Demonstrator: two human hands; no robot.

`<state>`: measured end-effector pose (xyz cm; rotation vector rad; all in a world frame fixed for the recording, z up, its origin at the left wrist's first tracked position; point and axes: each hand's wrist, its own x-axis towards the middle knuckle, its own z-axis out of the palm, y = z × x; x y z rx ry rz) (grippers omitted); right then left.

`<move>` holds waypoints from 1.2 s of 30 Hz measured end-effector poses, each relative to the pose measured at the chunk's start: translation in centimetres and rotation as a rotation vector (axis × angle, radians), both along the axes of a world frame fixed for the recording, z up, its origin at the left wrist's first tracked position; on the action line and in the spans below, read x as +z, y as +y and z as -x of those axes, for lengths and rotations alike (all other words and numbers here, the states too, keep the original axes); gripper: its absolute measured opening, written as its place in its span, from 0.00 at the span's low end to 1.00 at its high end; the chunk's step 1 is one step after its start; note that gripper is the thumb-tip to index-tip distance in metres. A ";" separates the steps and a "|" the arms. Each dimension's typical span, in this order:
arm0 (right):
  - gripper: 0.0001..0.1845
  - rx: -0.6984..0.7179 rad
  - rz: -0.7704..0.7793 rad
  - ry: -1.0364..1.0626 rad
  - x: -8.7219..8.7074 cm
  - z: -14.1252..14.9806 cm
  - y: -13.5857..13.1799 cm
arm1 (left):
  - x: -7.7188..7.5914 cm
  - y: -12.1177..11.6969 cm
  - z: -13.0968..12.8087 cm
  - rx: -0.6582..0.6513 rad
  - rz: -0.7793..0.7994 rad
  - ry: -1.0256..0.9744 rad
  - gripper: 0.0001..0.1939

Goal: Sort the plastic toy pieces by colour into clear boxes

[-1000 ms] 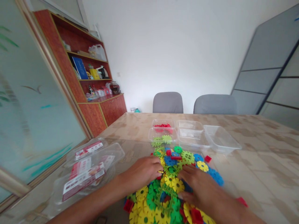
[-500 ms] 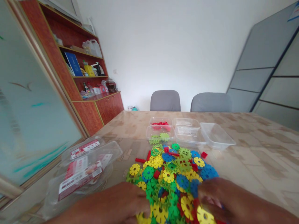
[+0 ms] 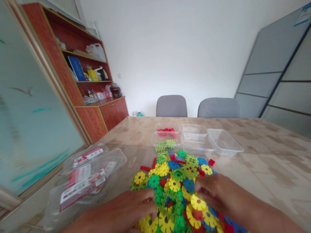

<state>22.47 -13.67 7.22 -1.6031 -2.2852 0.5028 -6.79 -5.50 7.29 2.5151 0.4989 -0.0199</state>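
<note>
A heap of plastic gear-shaped pieces (image 3: 175,181) in yellow, green, blue and red lies on the table in front of me. My left hand (image 3: 134,206) rests on the heap's near left edge, fingers curled down against the pieces. My right hand (image 3: 220,195) lies on the heap's right side, fingers bent over blue and yellow pieces. Whether either hand grips a piece is hidden. Beyond the heap stand clear tubs: one with red pieces (image 3: 166,128), one with light green pieces (image 3: 165,140), and empty ones (image 3: 224,141).
Clear lids with red-and-white labels (image 3: 86,176) lie stacked at the left on the patterned table (image 3: 267,161). Two grey chairs (image 3: 171,106) stand at the far edge. A wooden shelf unit (image 3: 80,74) is at the left and grey panels are at the right.
Both hands drew back from the heap's middle to its near edge, spreading pieces leftwards. Since half a second ago the right hand has moved forward again over the heap's right side.
</note>
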 end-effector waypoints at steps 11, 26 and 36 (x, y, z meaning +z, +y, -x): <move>0.14 -0.161 0.012 -0.070 -1.6 0.5 0.9 | -0.3 2.5 -0.3 0.138 -0.131 0.002 0.10; 0.08 0.231 -0.159 0.020 -3.0 6.4 0.8 | -0.8 3.0 0.2 0.243 -0.084 0.105 0.19; 0.12 0.023 -0.438 -0.320 -5.0 5.9 3.8 | -0.4 3.4 0.2 0.230 -0.037 0.028 0.16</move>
